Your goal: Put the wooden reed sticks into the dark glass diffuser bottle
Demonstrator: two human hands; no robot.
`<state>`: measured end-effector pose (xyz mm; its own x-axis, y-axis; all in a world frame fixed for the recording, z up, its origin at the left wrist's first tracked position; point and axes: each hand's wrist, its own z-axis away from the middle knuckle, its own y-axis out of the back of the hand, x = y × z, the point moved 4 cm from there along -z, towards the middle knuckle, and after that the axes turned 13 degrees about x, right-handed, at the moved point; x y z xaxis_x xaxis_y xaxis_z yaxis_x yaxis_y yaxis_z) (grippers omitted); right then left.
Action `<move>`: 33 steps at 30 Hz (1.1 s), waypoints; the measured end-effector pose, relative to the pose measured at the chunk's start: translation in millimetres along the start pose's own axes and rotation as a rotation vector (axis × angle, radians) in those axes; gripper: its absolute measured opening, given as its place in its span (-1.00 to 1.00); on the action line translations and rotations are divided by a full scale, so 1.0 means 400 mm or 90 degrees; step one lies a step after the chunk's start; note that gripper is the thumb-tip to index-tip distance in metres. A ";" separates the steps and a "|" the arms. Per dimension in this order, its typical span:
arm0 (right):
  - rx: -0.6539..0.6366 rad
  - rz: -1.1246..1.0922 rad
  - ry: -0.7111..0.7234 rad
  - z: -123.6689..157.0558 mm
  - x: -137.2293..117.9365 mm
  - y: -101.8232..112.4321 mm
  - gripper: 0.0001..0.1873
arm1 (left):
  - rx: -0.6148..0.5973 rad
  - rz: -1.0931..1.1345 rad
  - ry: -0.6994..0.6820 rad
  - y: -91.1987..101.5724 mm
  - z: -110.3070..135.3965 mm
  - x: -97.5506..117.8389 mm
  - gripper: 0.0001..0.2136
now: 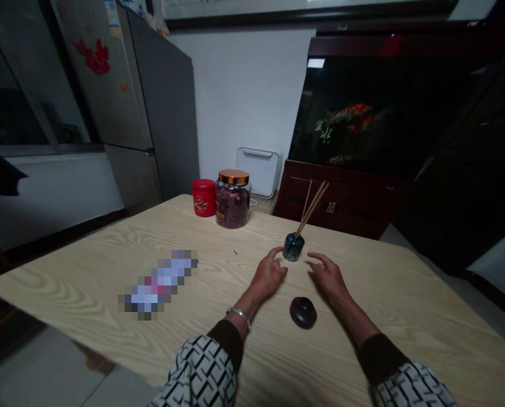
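A small dark-glass reed diffuser bottle (294, 249) stands upright on the table, with several thin reed sticks (313, 208) leaning out to the right. My left hand (269, 275) is at the bottle's left side, its index fingertip touching or almost touching the glass; thumb and index finger are apart. On the bottle's right, a small gap away, my right hand (329, 278) holds nothing, its index finger stretched toward the glass and the other fingers partly bent. Between my wrists lies a dark brown, rounded lid-like piece (303, 312) with a darker centre on top.
On the pale wood-grain table (218, 294), a blurred-out flat object (159, 285) lies left. Toward the back edge stand a red canister (204, 198) and a clear jar (233, 200) with a copper-coloured lid. Beyond the table are a refrigerator (168, 113) and a dark fish tank (362, 107).
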<state>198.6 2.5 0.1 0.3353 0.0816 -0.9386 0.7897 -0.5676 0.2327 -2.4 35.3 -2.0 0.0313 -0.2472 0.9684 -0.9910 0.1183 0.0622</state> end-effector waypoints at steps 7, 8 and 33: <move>-0.139 -0.360 0.017 0.027 -0.377 0.109 -0.16 | -0.155 0.311 0.009 0.032 -0.012 0.296 -0.12; -0.164 -0.405 0.042 0.030 -0.442 0.130 -0.14 | -0.185 0.365 -0.017 0.041 -0.012 0.365 -0.12; -0.329 -0.750 0.002 0.142 -0.464 0.146 -0.10 | -0.294 0.706 0.047 0.013 0.071 0.385 -0.06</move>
<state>153.4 -92.4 173.5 -0.6961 0.3169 -0.6442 0.7153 0.2288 -0.6603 -6.5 -29.2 140.6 -0.7867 0.2602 0.5598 -0.3438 0.5685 -0.7474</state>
